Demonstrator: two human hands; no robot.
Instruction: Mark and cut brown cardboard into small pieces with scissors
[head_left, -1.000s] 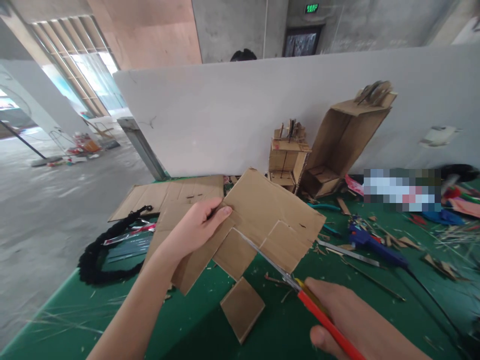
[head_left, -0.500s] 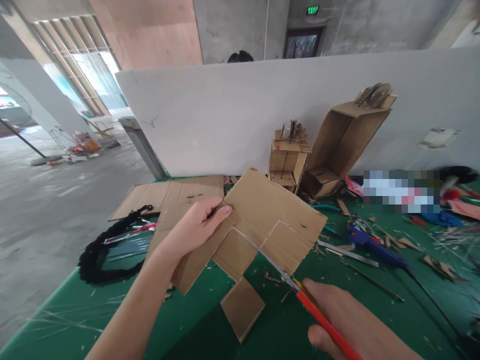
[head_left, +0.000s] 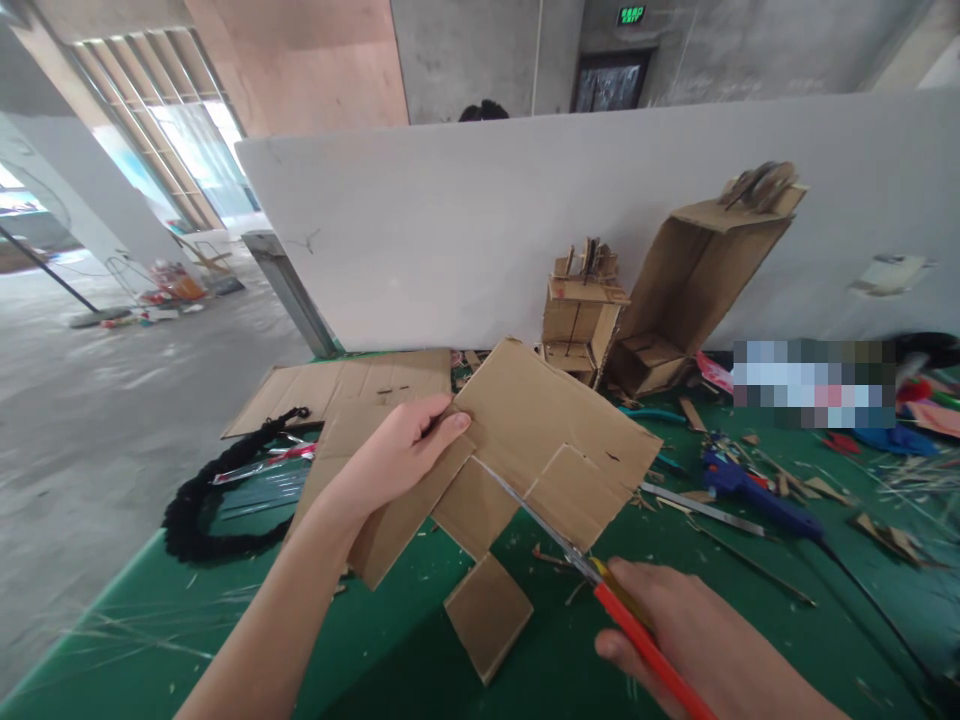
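My left hand [head_left: 409, 450] pinches the upper left edge of a piece of cardboard [head_left: 551, 405], thumb on top and fingers underneath. In my right hand [head_left: 690, 625] is a pair of scissors [head_left: 637, 630] with red and yellow handles. Their long metal blades lie along a slit in the cardboard, the tips pointing toward my left hand. Another cut line runs across the sheet near its lower right corner. Just below, a small square of cardboard [head_left: 489, 610] rests on the green table. The fingers under the sheet are hidden.
Two cardboard structures [head_left: 581, 320] [head_left: 697, 270] stand against the white partition [head_left: 420, 240]. On the right lie a blue glue gun [head_left: 757, 495], a metal ruler-like strip [head_left: 709, 510] and scraps. At left are a black fuzzy coil [head_left: 195, 510] and flat cardboard [head_left: 352, 380].
The whole view has shifted slightly, moving things a little to the right. My right thumb has moved a bit left along the red handle; the blades remain in the slit.
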